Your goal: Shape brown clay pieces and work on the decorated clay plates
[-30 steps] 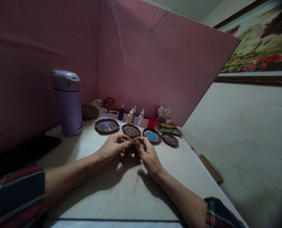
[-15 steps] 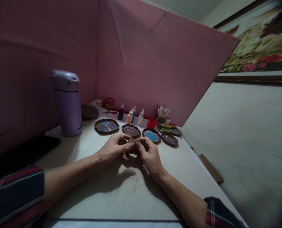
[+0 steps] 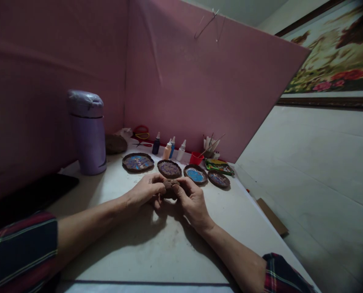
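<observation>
My left hand (image 3: 145, 191) and my right hand (image 3: 192, 199) meet over the middle of the white table (image 3: 157, 244). Both are closed around a small brown lump of clay (image 3: 170, 188), which shows between the fingertips. Thumbs and fingers pinch the lump from either side. Just beyond the hands lie several painted clay dishes: a large one (image 3: 138, 162), a purple-centred one (image 3: 169, 168), a blue-centred one (image 3: 195, 174) and a small one (image 3: 218, 179).
A lilac flask (image 3: 88, 132) stands at the left. Paint bottles (image 3: 168, 149), a red cup (image 3: 196, 158), brushes (image 3: 211, 145), scissors (image 3: 141, 138) and another clay lump (image 3: 115, 143) line the pink partition (image 3: 200, 81). A dark flat object (image 3: 31, 193) lies far left.
The hands have shifted slightly and turned the clay; the lump now shows more clearly between the fingertips. Everything else stays put.
</observation>
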Action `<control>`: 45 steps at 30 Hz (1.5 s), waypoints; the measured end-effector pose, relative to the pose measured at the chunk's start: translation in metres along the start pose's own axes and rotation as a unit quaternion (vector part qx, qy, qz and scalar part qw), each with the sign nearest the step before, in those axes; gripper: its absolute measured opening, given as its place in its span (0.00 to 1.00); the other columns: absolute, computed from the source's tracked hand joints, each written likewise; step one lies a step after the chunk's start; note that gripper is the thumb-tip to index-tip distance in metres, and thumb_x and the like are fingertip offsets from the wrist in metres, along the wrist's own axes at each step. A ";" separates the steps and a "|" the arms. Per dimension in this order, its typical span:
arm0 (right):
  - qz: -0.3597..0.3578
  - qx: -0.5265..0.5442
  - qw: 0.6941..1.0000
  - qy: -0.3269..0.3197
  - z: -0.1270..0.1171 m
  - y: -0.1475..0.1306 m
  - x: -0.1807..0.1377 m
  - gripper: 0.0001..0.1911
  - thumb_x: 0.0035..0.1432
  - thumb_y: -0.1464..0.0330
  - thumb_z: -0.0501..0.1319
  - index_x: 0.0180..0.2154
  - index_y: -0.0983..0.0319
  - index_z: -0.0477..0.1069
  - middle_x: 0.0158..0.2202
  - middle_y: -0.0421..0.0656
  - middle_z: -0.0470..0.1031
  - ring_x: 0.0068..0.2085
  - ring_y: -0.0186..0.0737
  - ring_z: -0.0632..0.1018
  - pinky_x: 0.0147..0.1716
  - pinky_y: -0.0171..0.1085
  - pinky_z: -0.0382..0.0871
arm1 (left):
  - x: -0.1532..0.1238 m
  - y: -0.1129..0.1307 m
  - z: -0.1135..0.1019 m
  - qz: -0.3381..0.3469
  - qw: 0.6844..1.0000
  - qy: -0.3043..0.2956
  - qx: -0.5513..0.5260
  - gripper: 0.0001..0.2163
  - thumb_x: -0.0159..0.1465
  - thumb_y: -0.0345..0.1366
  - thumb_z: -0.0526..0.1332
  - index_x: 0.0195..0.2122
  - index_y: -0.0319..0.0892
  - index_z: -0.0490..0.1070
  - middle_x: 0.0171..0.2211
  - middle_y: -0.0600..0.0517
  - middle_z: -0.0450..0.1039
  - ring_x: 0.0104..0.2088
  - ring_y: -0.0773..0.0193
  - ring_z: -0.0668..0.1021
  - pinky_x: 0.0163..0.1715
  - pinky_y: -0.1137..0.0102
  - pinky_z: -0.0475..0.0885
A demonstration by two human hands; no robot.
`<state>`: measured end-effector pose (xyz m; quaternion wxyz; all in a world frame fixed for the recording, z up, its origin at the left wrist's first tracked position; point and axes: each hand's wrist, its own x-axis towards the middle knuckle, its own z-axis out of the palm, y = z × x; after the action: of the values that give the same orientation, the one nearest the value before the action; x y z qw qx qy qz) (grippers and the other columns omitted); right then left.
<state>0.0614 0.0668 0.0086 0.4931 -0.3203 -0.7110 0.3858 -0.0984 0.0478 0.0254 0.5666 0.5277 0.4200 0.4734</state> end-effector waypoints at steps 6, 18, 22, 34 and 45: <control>0.028 0.019 0.999 0.031 -0.003 0.005 0.004 0.11 0.59 0.60 0.58 0.35 0.62 0.69 0.28 0.39 0.70 0.28 0.34 0.70 0.28 0.32 0.66 | 0.003 -0.003 -0.001 0.055 0.996 -0.067 0.002 0.13 0.54 0.35 0.63 0.40 0.37 0.67 0.32 0.51 0.71 0.23 0.67 0.75 0.19 0.71 0.74; -0.023 0.001 1.000 -0.013 -0.003 -0.004 0.002 0.11 0.61 0.63 0.56 0.42 0.60 0.70 0.38 0.42 0.74 0.40 0.39 0.75 0.40 0.34 0.67 | 0.001 -0.002 0.004 0.100 0.993 -0.013 0.053 0.13 0.56 0.39 0.64 0.40 0.39 0.67 0.30 0.55 0.70 0.20 0.71 0.72 0.18 0.73 0.71; -0.010 0.007 0.999 -0.044 -0.004 -0.004 0.003 0.14 0.61 0.62 0.56 0.47 0.60 0.68 0.44 0.43 0.74 0.45 0.41 0.74 0.44 0.37 0.67 | 0.001 -0.002 0.002 0.112 0.988 0.025 0.106 0.13 0.56 0.39 0.63 0.39 0.39 0.68 0.30 0.54 0.71 0.22 0.69 0.72 0.20 0.73 0.70; 0.122 0.195 0.970 -0.077 -0.006 0.001 0.007 0.15 0.51 0.69 0.60 0.43 0.60 0.69 0.43 0.44 0.76 0.44 0.43 0.74 0.41 0.38 0.68 | 0.001 -0.005 -0.004 0.196 0.941 0.063 0.270 0.10 0.57 0.38 0.62 0.37 0.39 0.70 0.30 0.53 0.72 0.30 0.66 0.72 0.29 0.73 0.67; 0.204 0.286 0.934 -0.069 -0.004 -0.007 0.009 0.15 0.45 0.72 0.63 0.38 0.61 0.70 0.37 0.42 0.75 0.33 0.36 0.74 0.31 0.34 0.67 | -0.002 -0.001 -0.003 0.244 0.893 0.080 0.370 0.08 0.58 0.36 0.60 0.38 0.40 0.71 0.28 0.55 0.72 0.26 0.69 0.70 0.27 0.75 0.63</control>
<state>0.0623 0.0722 0.0196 0.4241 -0.2765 -0.5225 0.6861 -0.1020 0.0466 0.0238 0.1612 0.7453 0.4667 0.4480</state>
